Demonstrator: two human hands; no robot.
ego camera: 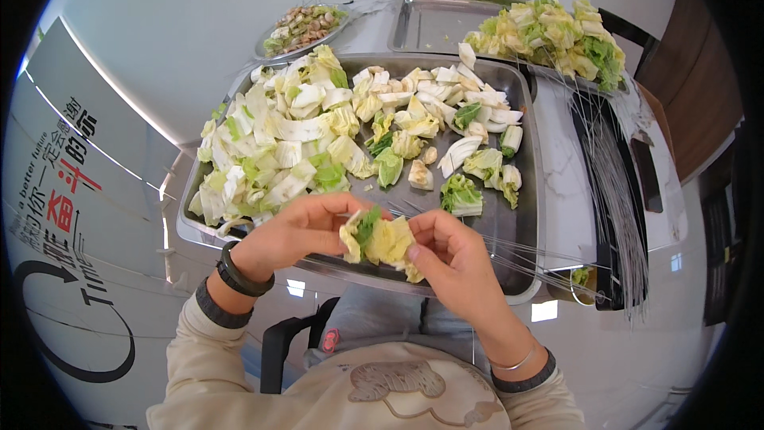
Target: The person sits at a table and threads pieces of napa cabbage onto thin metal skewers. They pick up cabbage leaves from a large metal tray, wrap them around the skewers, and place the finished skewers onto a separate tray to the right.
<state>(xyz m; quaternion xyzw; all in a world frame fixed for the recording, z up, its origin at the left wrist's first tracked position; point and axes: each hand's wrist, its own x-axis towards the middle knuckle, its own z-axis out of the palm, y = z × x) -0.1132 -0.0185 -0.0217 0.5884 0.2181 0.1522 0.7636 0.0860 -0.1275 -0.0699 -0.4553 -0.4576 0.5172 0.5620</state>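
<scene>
My left hand (pixel 304 230) and my right hand (pixel 453 257) both hold a small bundle of yellow-green cabbage leaves (pixel 382 240) over the near edge of a large metal tray (pixel 534 191). Cut white and pale green cabbage pieces (pixel 289 128) are heaped at the tray's left. Toward its right lie looser white chunks (pixel 441 92), curled yellow leaves and a frilly green piece (pixel 461 195). Several thin metal wires (pixel 525 251) stretch from near my hands across the tray's right rim.
A black holder (pixel 603 286) with a bundle of thin wires (pixel 615 191) lies on the marble-patterned table (pixel 561 155), beside a dark phone-like object (pixel 646 173). Behind stand a plate of chopped pieces (pixel 305 30) and a second metal tray (pixel 430 12) with piled leafy bundles (pixel 549 36).
</scene>
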